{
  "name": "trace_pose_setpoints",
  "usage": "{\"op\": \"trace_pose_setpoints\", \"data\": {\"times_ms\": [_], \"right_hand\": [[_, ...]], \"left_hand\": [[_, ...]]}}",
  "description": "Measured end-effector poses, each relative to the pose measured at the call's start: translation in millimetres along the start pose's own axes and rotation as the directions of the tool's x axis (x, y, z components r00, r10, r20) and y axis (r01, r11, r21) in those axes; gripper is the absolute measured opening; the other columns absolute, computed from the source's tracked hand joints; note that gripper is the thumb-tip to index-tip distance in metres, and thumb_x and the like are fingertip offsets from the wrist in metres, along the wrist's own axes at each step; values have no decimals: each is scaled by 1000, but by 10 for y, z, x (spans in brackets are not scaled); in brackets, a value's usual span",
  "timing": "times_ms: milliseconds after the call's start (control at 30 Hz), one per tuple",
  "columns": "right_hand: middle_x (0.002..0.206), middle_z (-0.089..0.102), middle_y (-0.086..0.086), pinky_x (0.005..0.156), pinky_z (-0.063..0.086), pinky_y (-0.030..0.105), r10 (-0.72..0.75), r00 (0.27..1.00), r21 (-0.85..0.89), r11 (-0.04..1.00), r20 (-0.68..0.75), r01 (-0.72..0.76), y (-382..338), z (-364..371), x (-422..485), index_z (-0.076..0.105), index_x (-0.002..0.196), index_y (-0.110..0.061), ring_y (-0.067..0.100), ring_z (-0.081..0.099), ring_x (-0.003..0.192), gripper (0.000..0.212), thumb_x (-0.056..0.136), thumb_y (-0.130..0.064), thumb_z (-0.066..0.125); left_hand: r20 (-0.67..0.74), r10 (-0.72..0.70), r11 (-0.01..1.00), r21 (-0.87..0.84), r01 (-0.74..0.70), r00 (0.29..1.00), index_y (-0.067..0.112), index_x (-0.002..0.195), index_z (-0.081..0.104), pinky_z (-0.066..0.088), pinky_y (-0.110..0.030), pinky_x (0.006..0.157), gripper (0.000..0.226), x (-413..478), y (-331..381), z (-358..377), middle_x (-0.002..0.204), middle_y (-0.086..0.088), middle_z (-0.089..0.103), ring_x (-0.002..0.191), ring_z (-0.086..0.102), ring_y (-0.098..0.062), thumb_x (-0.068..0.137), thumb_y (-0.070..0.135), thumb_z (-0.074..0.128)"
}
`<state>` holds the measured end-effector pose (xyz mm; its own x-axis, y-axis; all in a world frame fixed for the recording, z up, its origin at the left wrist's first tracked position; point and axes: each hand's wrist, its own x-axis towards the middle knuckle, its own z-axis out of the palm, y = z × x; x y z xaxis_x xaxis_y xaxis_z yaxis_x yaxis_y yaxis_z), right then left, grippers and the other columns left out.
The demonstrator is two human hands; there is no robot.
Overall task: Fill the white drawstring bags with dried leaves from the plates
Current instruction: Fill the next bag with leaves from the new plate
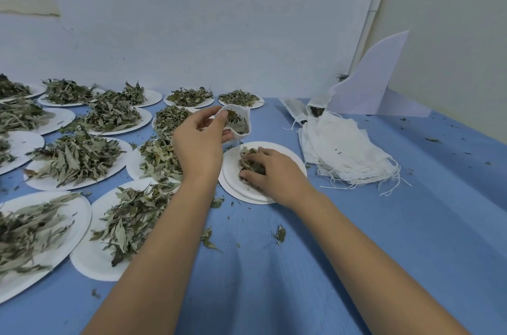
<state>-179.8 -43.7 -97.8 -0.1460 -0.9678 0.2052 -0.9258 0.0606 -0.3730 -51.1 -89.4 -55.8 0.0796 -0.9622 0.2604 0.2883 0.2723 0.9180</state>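
Left grip [200, 140] pinches the bag [238, 123] mouth open, just beyond the plate [288, 156]. Right grip [271, 170], curled on leaves [247, 155], sits nearer; the mouth lies up-left.

Bag [238, 122] in my left fingers [216, 119] was thin white cloth, loose weave, soft, matt. Dried leaves [247, 157] under my right fingers [267, 152] looked brittle, crinkled, dull grey-green, no sheen. Plate [288, 155] beneath was white paper, matt, faintly grainy. Stack of spare bags [345, 153]: same gauzy cloth, frayed cotton-like strings. Table [384, 238] was covered in blue cloth, matt, softly creased. Wall [219, 19] was painted, flat finish, scuffed. White sheet [370, 79] by wall looked smooth, stiff, maybe plastic.
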Motion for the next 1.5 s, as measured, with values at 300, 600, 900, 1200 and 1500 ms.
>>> {"op": "trace_pose_setpoints", "data": {"times_ms": [300, 600, 900, 1200, 1500], "right_hand": [[93, 69, 14, 77, 42, 38, -97, 991, -137, 987, -87, 85, -77, 0, -23, 69, 99, -4, 30, 59, 88, 23, 94, -17, 50], [89, 73, 5, 74, 46, 21, 23, 959, 183, 983, -282, 31, -89, -83, -56, 74, 102, -9, 12, 63, 78, 21, 91, -9, 56], [90, 75, 7, 69, 56, 17, 65, 964, 827, 501, 257, -254, 12, -744, -70, 77, 89, -14, 11, 69, 78, 14, 80, -5, 70], [88, 74, 10, 67, 55, 18, 29, 962, 888, 378, 270, -261, 30, -894, -114, 75, 89, -6, 12, 70, 74, 13, 80, -2, 67], [90, 73, 14, 79, 58, 28, 293, 951, 842, 485, 98, -236, -81, -760, -75, 73, 91, -4, 18, 68, 76, 11, 81, -4, 71]], "left_hand": [[-42, 4, 1000, -1, -4, 999, 14, 92, 70, 52, -15, 56, 6, -10, 10, 7, 80, -7, 65, 54, 64, -5, 89, 11, 66], [19, 85, 969, 231, -87, 996, 29, 98, 67, 57, -27, 77, 11, -44, -50, 4, 104, -7, 68, 68, 69, -3, 94, 22, 60], [38, 93, 930, 355, -101, 995, 15, 115, 69, 54, -35, 87, 25, -58, -71, -9, 109, -8, 66, 82, 69, -14, 94, 25, 59], [55, 111, 911, 393, -124, 992, 15, 113, 70, 53, -33, 87, 23, -95, -75, 18, 107, -3, 63, 83, 68, -16, 94, 23, 60], [186, 168, 854, 463, -238, 968, 16, 106, 73, 45, -12, 69, 22, -184, -88, 100, 85, 9, 67, 80, 62, -5, 93, 27, 60]]}}
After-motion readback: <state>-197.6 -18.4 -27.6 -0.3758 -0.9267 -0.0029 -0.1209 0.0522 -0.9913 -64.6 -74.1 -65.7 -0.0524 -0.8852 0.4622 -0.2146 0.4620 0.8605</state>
